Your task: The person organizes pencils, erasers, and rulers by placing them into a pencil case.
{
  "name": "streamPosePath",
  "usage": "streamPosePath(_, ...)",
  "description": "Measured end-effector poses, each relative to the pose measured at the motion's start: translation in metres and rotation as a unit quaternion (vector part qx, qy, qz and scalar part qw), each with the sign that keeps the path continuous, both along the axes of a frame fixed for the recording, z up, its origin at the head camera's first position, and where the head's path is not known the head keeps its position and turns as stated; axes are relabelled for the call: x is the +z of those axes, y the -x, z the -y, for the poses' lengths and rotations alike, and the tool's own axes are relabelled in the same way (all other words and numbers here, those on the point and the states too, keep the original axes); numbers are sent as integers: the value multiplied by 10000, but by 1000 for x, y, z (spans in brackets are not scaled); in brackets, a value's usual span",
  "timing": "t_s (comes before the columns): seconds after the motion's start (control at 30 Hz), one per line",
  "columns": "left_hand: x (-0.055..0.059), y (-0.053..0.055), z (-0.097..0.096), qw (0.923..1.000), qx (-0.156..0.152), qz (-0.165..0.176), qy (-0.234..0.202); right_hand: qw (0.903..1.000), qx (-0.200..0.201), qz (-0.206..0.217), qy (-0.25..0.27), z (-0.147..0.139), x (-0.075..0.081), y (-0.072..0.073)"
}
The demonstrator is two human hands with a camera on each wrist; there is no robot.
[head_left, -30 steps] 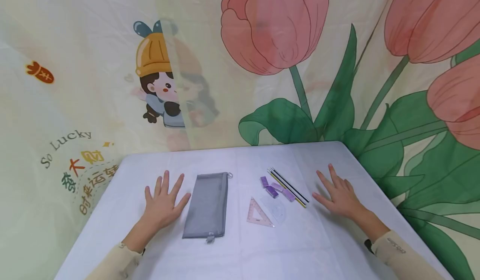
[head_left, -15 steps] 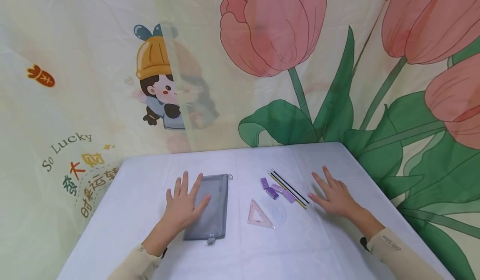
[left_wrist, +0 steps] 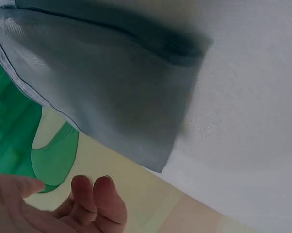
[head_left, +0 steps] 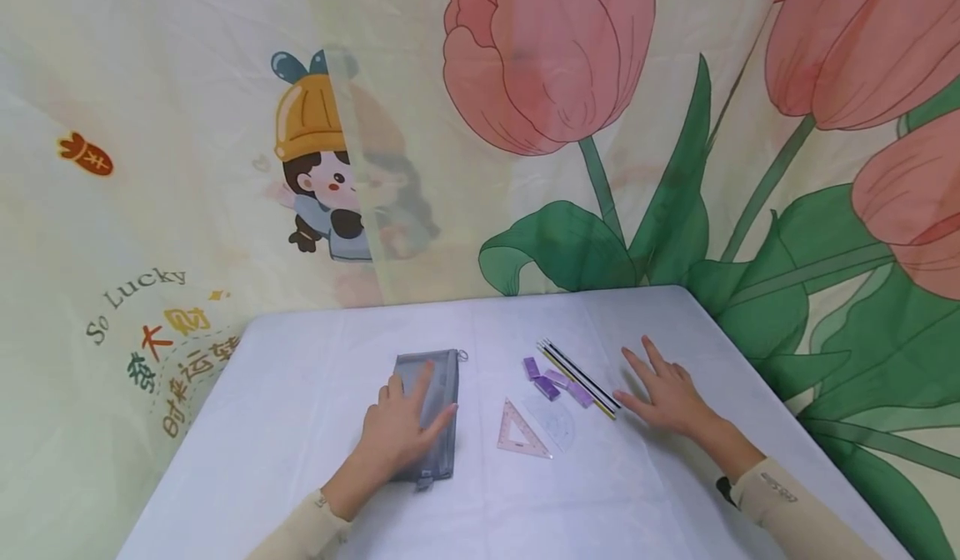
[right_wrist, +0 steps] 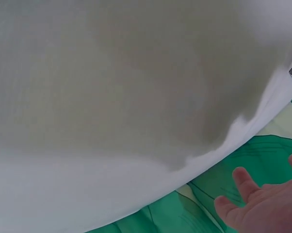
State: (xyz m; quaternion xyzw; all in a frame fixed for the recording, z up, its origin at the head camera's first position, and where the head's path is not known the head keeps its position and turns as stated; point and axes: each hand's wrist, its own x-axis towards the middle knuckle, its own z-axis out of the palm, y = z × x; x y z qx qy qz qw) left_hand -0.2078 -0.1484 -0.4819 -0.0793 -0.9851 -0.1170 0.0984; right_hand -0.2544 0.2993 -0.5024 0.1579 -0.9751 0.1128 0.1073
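Empty left hand (head_left: 397, 433) over the pouch (left_wrist: 107, 87), nine o'clock; right hand (head_left: 672, 399), empty too, beside pencils (head_left: 580, 377) likely grouped for reach.

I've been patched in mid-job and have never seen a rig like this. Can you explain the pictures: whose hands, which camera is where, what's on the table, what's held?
There is no machine here: these are a person's two bare hands. The wide picture comes from a camera worn on the head, looking forward and down. The two smaller ones come from cameras on the left and right wrists.

On the white table lie a gray zippered pouch, small purple blocks, what look like pencils, a pink set square and a clear protractor.

The left hand is over the pouch; the right hand is beside the pencils. Neither holds anything.
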Motion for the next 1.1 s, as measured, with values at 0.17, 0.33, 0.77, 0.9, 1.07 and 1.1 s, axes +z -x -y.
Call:
streamPosePath(0.17, -5, -2, -8, 9981, 265, 536, -138, 9999, -42, 78, -125, 4, 1, 1)
streamPosePath(0.33, -10, -3, -14, 9950, 334, 920, -195, 9999, -69, 52, -95, 4, 2, 1)
streamPosePath(0.77, -22, -6, -25, 9930, 61, 1160, 211, 9999, -7, 98, -29, 5, -3, 4)
streamPosePath(0.9, -21, -5, -27, 9916, -15, 1286, 161, 9998, 17, 140, 110, 7, -4, 6)
streamPosePath(1.07, -19, -1, -19, 9875, -319, 1514, -289, 9996, 95, 74, 237, 9, -6, 10)
streamPosePath(1.1, -18, 0, -16, 9864, -397, 1556, -352, 9997, 84, 60, 209, 10, -6, 11)
